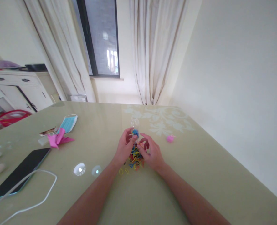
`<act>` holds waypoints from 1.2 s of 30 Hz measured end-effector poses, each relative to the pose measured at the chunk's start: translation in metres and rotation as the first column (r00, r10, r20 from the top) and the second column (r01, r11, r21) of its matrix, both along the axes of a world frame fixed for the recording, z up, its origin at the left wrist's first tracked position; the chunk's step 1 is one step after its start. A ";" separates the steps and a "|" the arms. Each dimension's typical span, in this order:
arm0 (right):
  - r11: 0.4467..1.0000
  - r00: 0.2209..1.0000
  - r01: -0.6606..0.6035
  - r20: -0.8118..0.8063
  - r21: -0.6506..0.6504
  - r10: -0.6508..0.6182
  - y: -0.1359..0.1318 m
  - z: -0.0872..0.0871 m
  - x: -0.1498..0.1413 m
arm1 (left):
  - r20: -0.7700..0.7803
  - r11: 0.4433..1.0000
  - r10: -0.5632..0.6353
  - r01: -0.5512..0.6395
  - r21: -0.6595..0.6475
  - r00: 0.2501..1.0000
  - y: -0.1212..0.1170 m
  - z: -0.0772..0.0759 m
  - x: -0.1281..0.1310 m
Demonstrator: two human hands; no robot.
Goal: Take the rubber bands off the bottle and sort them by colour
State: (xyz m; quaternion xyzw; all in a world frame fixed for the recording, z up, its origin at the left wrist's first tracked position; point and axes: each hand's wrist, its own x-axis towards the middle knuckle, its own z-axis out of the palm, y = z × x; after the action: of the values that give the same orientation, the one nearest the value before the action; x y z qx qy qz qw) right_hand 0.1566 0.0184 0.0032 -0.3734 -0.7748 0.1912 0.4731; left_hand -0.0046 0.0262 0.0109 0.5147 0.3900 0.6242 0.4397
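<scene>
Above the middle of the table, my left hand (125, 145) is closed with thumb and fingers round a small clump of mostly blue pieces (135, 133). A clear plastic thing (135, 122) shows just beyond the clump; whether the clump sits inside it I cannot tell. My right hand (151, 151) has its fingers curved and apart, thumb and fingertips at the right side of a pile of small multicoloured loops or clips (135, 154). Several loops, yellow ones among them, lie loose at the pile's near edge.
A pink ball-like thing (170, 138) lies to the right. On the left are a pink folded paper shape (59, 138), a blue face mask (68, 123), a dark tablet (21, 173) and a white cable (45, 197). A wall (241, 93) borders the right.
</scene>
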 end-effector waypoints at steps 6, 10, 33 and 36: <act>0.970 0.967 -0.111 -0.248 -0.216 0.055 0.003 0.006 0.002 | -0.025 1.000 0.012 -0.013 -0.014 1.000 0.001 0.001 0.001; 0.930 0.948 -0.162 -0.313 -0.331 0.054 0.007 0.005 0.005 | -0.066 0.999 0.038 -0.038 -0.005 0.997 0.002 0.001 0.001; 0.957 0.827 -0.031 0.545 0.288 -0.137 0.002 -0.003 -0.003 | 0.562 0.928 -0.224 0.350 -0.127 0.796 -0.005 0.004 0.003; 0.958 0.818 -0.011 0.553 0.288 -0.157 0.001 -0.004 -0.005 | 0.539 0.926 -0.242 0.358 -0.120 0.807 -0.007 0.005 0.004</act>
State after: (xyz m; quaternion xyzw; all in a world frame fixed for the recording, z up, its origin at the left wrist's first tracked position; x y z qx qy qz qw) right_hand 0.1516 0.0199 -0.0010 -0.3728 -0.8845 -0.0584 0.2743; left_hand -0.0007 0.0190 0.0159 0.3336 0.2367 0.6149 0.6743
